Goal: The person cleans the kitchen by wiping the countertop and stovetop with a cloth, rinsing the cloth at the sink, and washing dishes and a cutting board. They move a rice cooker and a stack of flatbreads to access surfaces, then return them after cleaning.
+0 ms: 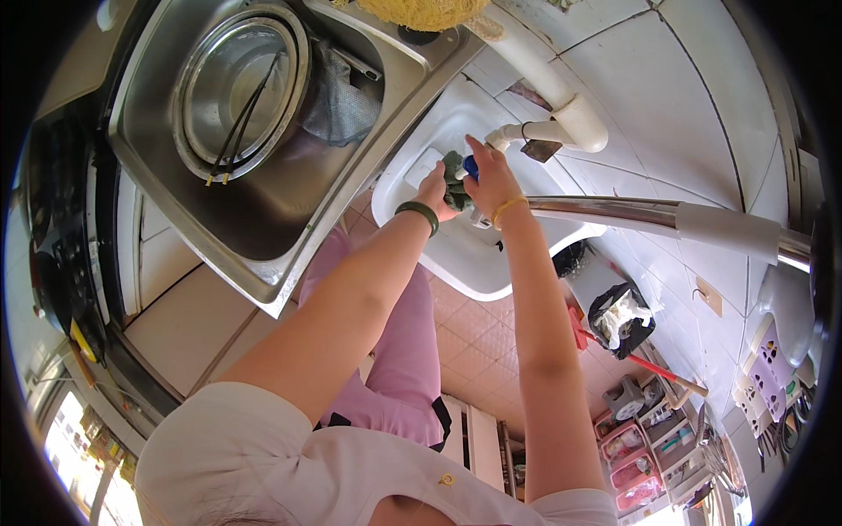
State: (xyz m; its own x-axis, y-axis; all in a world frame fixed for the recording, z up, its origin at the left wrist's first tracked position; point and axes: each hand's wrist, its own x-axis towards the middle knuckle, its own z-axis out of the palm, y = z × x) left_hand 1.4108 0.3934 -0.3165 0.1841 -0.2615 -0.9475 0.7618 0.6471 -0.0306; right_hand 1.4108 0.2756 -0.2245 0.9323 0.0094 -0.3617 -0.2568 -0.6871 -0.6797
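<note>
Over the white washbasin [473, 269], my left hand [435, 191] holds a dark green cloth or scrubbing pad [452, 172]. My right hand [492, 179] is close beside it, its fingers around a small blue and white object [470, 167]. Whether that is a tap handle or a bottle top is hard to tell, as the fingers cover much of it. Below the right hand a chrome tap fitting [480, 218] shows. Both hands are above the bowl, and the pad lies between them.
Left of the basin is a steel sink [263, 230] with nested metal bowls [240, 98], dark chopsticks [243, 125] and a grey mesh cloth [342, 98]. A yellow loofah-like scrubber [421, 13] is at the top. A chrome pipe [612, 207] and a white drainpipe [546, 82] run alongside. A bin [621, 319] stands below.
</note>
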